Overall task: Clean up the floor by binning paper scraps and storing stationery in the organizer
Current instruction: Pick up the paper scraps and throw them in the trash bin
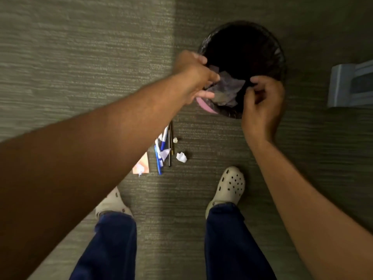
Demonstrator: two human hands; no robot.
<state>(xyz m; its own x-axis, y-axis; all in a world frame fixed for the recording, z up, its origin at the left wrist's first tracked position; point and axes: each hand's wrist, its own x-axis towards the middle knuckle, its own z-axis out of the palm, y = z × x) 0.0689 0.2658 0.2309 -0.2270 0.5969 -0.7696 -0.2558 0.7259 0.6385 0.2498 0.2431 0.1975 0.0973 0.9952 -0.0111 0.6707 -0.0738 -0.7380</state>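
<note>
A round black mesh bin [279, 57] with a dark liner stands on the carpet ahead of me. My left hand [193, 77] reaches over its near-left rim, with crumpled paper scraps [226, 88] between thumb and fingers, over the opening. Something pink [204, 107] shows under that hand at the rim. My right hand [262, 102] hovers at the near-right rim with fingers curled in; nothing shows in it. On the floor lie several pens [162, 150], two white paper scraps [181, 157] [175, 140] and an orange notepad [142, 164].
A pale blue-grey organizer [351, 83] sits on the carpet at the right edge. My two feet in cream clogs [229, 186] stand just below the pens and bin. Grey carpet [80, 57] stretches open to the left.
</note>
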